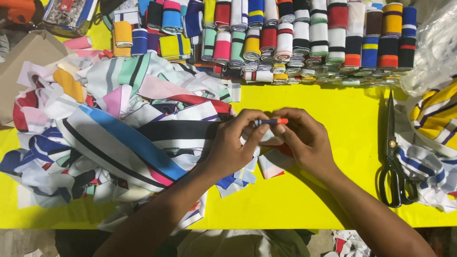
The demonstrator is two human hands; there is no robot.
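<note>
Two hands meet over the yellow table [342,123], just left of the scissors [393,157]. The left hand [233,143] and the right hand [304,140] together pinch a small folded strip [270,122] between thumbs and fingertips; its visible edge is blue with an orange end, and it is held level, lifted slightly off the table. Both hands have their fingers curled in and pressed on the strip, the thumbs beneath. Under the hands lie a few white and red pieces [272,159] flat on the yellow surface.

Farther from the scissors, beyond the left hand, spreads a loose pile of striped fabric [119,128], white, blue, black, pink and mint bands tumbled over each other; the left wrist rests against its near edge. Past the scissors' tip, along the far side of the table, stand rows of rolled striped bands [285,38], packed tight and touching. On the scissors' other side lies a yellow and white striped cloth [435,114], with a clear plastic bag [433,47] above it. The scissors lie closed, blades pointing away from the person, black handles nearest. A cardboard box [28,62] sits at the pile's far left corner.
</note>
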